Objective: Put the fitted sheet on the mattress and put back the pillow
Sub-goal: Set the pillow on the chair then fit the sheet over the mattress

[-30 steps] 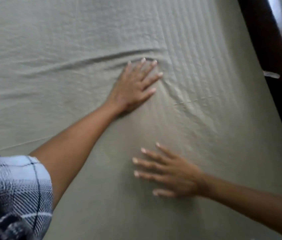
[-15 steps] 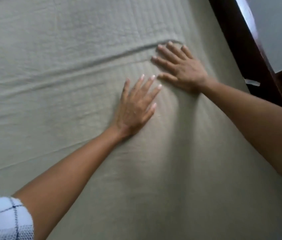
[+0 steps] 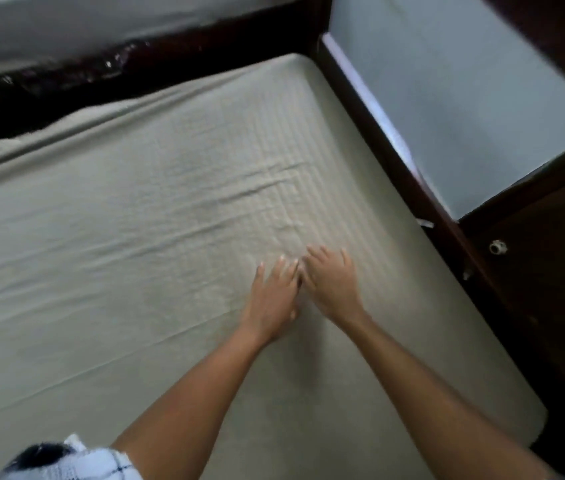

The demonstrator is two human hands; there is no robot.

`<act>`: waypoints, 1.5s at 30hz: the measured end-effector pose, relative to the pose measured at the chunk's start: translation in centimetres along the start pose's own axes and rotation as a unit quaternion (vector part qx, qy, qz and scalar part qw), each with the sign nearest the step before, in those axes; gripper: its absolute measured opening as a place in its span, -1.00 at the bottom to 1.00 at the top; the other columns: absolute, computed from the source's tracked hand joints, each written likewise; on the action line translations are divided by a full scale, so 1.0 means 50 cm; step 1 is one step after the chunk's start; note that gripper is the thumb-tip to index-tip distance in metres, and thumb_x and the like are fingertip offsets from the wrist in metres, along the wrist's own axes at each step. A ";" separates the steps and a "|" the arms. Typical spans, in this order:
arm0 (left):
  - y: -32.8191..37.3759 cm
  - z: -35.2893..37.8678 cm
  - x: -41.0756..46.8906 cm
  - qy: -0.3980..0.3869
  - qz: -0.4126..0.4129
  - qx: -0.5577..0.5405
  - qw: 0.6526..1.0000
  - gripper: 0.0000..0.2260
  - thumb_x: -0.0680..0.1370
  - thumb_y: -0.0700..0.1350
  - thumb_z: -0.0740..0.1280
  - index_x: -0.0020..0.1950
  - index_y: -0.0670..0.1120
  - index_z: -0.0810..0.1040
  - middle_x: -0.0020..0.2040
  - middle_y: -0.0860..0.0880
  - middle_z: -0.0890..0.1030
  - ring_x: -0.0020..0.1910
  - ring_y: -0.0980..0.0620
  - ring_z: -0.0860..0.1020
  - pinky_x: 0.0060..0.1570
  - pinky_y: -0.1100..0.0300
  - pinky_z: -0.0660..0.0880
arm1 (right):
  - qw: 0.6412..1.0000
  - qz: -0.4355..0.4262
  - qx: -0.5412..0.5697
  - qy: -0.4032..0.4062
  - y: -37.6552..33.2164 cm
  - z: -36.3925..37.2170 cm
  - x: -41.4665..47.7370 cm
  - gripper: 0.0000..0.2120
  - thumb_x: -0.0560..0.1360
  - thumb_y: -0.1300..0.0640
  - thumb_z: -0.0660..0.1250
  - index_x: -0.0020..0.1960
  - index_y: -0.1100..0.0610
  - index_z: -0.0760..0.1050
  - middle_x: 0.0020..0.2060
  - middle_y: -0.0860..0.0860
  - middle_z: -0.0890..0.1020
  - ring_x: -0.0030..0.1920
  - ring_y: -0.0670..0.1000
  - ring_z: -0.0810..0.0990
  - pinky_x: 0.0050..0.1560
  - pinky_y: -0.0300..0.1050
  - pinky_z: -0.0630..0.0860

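Note:
A pale beige fitted sheet (image 3: 135, 237) covers the mattress and wraps its far right corner (image 3: 295, 64). Long shallow wrinkles run across the sheet ahead of my hands. My left hand (image 3: 272, 299) lies flat on the sheet with straight fingers. Right beside it, touching it, my right hand (image 3: 334, 285) also presses flat on the fabric. Neither hand holds anything. No pillow is in view.
A dark wooden bed frame (image 3: 395, 161) runs along the far and right sides of the mattress. Beyond it stands a light blue wall (image 3: 464, 98). A dark cabinet with a small round knob (image 3: 497, 247) sits at the right.
The view has pulled back, showing the bed's far corner and frame. My right hand slid from the far wrinkle back beside my left hand; both still press flat on the sheet.

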State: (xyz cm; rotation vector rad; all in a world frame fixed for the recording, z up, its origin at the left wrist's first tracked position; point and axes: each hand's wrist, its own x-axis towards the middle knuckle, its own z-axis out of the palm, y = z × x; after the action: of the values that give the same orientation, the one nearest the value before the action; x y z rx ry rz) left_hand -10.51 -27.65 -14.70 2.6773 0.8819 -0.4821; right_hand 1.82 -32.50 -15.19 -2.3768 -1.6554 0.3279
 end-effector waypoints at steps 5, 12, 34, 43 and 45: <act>0.045 -0.084 -0.162 0.038 -0.004 -0.084 0.996 -0.60 0.58 -0.11 0.16 0.44 -0.03 0.31 0.42 -0.01 0.36 0.50 -0.04 0.14 0.45 -0.10 -0.09 | 0.995 -0.008 0.075 -0.057 -0.115 -0.123 -0.144 -0.69 0.33 0.21 0.11 -0.12 0.13 0.61 -0.21 0.04 0.66 -0.14 0.12 0.60 -0.13 0.00 0.50; 0.053 -0.171 -0.395 0.115 -0.013 -0.159 0.980 -0.79 0.54 -0.12 0.21 0.12 -0.06 0.57 0.02 -0.02 0.61 0.07 -0.06 0.53 0.11 0.09 0.33 | 0.988 0.045 0.145 -0.026 -0.264 -0.248 -0.335 -0.78 0.52 0.23 0.19 0.09 0.15 0.56 0.01 0.04 0.62 0.05 0.07 0.54 -0.04 0.00 0.50; 0.329 -0.171 -0.598 0.060 0.056 -0.143 0.986 -0.72 0.53 -0.13 0.23 0.21 -0.06 0.53 0.13 -0.06 0.59 0.14 -0.08 0.52 0.07 0.09 0.39 | 0.993 0.059 0.041 -0.095 -0.179 -0.387 -0.674 -0.67 0.54 0.11 0.15 0.30 0.08 0.37 0.17 0.02 0.55 0.21 0.08 0.48 0.15 -0.01 0.30; 0.660 -0.129 -0.457 -0.041 0.032 -0.075 0.996 -0.41 0.54 -0.11 0.22 0.53 -0.06 0.08 0.50 -0.02 0.21 0.44 0.01 0.25 0.41 0.03 0.12 | 0.978 0.130 0.084 -0.139 0.130 -0.432 -0.758 -0.33 0.55 0.13 0.19 0.55 0.13 -0.06 0.46 0.02 0.21 0.40 0.07 0.29 0.35 -0.02 0.26; 0.708 -0.125 -0.434 -0.061 0.033 -0.077 0.995 -0.40 0.56 -0.08 0.20 0.54 -0.07 0.03 0.51 -0.04 0.17 0.44 -0.02 0.26 0.39 0.01 0.17 | 0.977 0.134 0.084 -0.143 0.182 -0.442 -0.769 -0.32 0.55 0.14 0.16 0.55 0.07 -0.13 0.46 0.02 0.21 0.37 0.09 0.32 0.30 0.03 0.29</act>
State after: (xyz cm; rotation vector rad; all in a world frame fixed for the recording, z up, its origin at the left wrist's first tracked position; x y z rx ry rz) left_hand -3.84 -64.05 5.14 2.4992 0.7600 -0.5321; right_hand 3.72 -72.97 5.04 -2.5133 -1.3417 0.8598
